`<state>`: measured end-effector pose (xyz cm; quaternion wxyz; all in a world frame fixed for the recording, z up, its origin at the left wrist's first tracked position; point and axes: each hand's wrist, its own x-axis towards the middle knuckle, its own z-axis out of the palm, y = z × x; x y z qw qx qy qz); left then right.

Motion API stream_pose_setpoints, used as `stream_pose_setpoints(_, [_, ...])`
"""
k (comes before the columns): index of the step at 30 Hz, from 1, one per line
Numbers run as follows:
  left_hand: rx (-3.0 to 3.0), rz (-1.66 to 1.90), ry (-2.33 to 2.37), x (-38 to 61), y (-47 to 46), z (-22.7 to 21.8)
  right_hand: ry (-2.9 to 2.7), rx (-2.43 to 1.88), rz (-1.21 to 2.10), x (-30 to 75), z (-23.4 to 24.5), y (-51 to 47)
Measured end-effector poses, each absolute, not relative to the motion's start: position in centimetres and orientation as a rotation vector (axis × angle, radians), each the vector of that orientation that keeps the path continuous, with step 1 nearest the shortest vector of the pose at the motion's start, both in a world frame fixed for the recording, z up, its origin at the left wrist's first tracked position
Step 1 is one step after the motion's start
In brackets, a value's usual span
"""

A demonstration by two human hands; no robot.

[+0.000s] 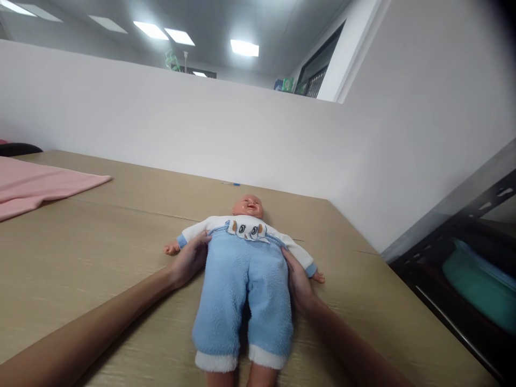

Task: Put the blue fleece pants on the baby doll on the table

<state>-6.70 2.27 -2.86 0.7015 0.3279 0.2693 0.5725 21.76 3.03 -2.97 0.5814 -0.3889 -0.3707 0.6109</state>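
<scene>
The doll (246, 263) lay face-up on the table (133, 236), head far, legs near. The left hand (193, 258) and right hand (299, 279) touched its sides; fingers partly hidden, closure and grip could not be determined. Pink cloth (44, 183) lay left.

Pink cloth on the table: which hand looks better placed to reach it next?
Probably the left hand: the pink cloth lies on that side of the table. The right hand is farther off, with the doll in between.
</scene>
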Motion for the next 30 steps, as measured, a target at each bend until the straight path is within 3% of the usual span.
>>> stream_pose_setpoints(10, [0.642,1.359,0.848,-7.6,2.6,-2.8,-1.102,-0.938,1.446,22.0,-2.3,2.7])
stream_pose_setpoints(19, [1.038,1.405,0.984,-7.7,3.2,-4.1,-1.006,-0.969,1.391,22.5,-2.9,3.4])
stream_pose_setpoints(30, [1.421,1.310,0.959,-8.2,1.9,-1.7,-1.391,-1.082,1.172,22.9,-1.6,2.8])
